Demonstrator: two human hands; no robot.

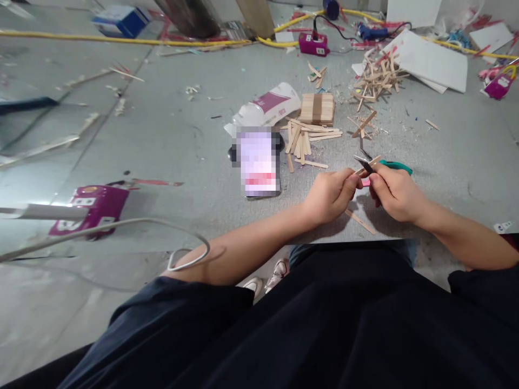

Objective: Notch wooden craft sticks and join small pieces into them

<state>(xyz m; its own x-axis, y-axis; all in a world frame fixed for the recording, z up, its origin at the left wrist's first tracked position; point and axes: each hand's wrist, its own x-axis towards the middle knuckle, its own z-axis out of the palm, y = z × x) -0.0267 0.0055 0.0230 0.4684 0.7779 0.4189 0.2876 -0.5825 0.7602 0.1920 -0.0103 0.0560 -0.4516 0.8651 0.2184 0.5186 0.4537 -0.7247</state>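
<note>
apparently trimming a wooden stick [376,160] between the fingertips [381,188]: pinching it in left hand [330,197], grasping a dark tool [367,166] in right hand [399,193]; needing steady pressure next.

Blue-white box [120,21] just behind a yellow cable [81,38]

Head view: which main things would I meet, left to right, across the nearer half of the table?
Purple block → pixelated screen → left hand → right hand; overlapping items are left out.
</note>
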